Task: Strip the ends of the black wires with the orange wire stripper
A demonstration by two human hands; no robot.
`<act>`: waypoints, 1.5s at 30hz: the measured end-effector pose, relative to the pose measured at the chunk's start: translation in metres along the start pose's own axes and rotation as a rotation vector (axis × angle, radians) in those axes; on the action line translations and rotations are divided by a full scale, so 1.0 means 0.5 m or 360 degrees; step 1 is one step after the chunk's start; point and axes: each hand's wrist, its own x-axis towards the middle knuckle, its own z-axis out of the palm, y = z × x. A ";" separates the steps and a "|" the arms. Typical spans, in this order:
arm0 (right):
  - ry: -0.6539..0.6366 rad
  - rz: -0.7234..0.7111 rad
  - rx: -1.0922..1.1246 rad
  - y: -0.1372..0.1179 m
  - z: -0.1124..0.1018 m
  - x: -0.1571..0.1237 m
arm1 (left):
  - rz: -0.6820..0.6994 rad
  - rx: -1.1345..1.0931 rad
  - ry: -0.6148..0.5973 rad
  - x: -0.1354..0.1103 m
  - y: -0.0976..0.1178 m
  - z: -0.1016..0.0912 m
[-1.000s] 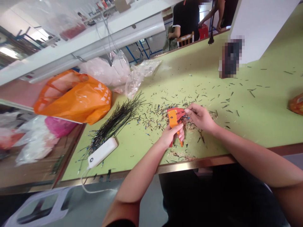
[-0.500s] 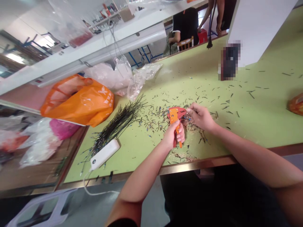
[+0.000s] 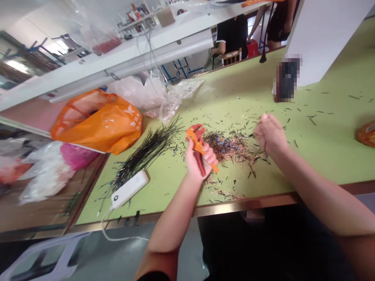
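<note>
Orange wire stripper [image 3: 195, 140] | in left hand [image 3: 197, 164], fingers curled round it | right hand [image 3: 270, 133] fisted (nothing showing)

Orange plastic bag [image 3: 99, 125], pink bag [image 3: 77, 156], crumpled clear plastic [image 3: 172, 102].

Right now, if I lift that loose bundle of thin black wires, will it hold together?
The bundle of thin black wires will probably flop and shed strands: they fan out at both ends, with no visible tie. Each looks light. The white rectangular block seems to sit against its lower end, so it may snag some.
</note>
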 end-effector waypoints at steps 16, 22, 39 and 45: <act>-0.0725 0.0186 -0.0435 0.038 0.055 -0.039 | -0.0268 0.0252 -0.0174 -0.005 -0.024 0.012; -0.0708 -0.0143 -0.0669 0.060 0.059 -0.044 | -0.0295 0.0233 -0.0160 -0.001 -0.033 0.001; -0.0734 -0.0747 -0.1043 0.058 0.060 -0.056 | -0.0269 0.0369 -0.0201 0.004 -0.041 0.005; -0.0748 -0.0788 -0.1101 0.064 0.061 -0.054 | -0.0249 0.0368 -0.0344 0.000 -0.045 0.004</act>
